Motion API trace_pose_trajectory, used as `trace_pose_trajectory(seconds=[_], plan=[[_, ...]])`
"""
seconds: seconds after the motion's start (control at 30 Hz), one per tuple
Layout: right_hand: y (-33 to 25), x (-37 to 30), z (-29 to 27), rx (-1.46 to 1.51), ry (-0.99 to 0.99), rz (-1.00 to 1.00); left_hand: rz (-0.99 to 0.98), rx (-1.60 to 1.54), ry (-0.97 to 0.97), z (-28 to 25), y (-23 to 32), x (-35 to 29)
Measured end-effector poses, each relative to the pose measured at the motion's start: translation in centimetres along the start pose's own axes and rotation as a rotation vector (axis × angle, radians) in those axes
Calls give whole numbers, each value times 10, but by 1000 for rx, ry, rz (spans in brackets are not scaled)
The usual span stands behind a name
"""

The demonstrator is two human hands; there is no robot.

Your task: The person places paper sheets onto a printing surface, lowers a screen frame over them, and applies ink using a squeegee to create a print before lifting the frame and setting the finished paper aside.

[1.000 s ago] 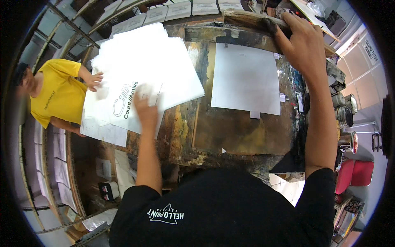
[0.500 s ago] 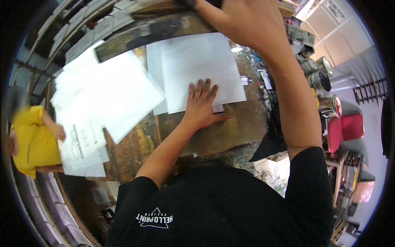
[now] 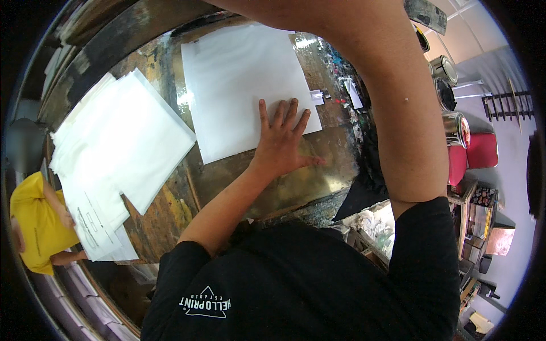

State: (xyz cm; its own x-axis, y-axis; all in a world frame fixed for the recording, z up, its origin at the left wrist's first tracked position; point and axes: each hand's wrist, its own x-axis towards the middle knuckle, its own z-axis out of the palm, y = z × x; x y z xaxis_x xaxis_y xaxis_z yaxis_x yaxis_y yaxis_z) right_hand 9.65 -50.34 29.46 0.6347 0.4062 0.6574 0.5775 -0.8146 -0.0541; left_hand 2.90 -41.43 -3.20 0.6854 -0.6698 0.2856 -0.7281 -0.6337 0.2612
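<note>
My left hand (image 3: 281, 139) lies flat with fingers spread, its fingertips on the lower right part of a white sheet (image 3: 242, 85). Its thumb rests on the bare brown board (image 3: 296, 184) beside the sheet's near edge. From the right, my right arm reaches up across the view; only part of my right hand (image 3: 273, 10) shows at the top edge, its fingers cut off. A broad, dark, stained bar (image 3: 122, 34) curves across the upper left, beyond the sheet. Small pale tabs (image 3: 317, 98) touch the sheet's right side.
Left of the sheet lies a spread pile of white sheets (image 3: 122, 136), some with dark print. A person in a yellow top (image 3: 42, 221) stands beside it at far left. Paint cans (image 3: 455, 129), red chairs (image 3: 482, 150) and a dark cloth (image 3: 361, 196) are on the right.
My right hand has risen mostly out of the top edge. The dark bar looks larger and nearer. Two overlapping sheets showed before; now one shows under my left hand, which stays spread.
</note>
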Motion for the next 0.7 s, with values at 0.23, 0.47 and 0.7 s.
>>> trace_pose_trajectory(seconds=[0.23, 0.47, 0.7], plan=[[-12, -5, 8, -88, -26, 93, -108, -188, 359, -50, -11, -7], [-7, -87, 48, -186, -197, -8, -560, -1191, 679, -211, -75, -119], [-2, -192, 113, -39, -582, 35, -777, -138, 286, -111, -59, -183]])
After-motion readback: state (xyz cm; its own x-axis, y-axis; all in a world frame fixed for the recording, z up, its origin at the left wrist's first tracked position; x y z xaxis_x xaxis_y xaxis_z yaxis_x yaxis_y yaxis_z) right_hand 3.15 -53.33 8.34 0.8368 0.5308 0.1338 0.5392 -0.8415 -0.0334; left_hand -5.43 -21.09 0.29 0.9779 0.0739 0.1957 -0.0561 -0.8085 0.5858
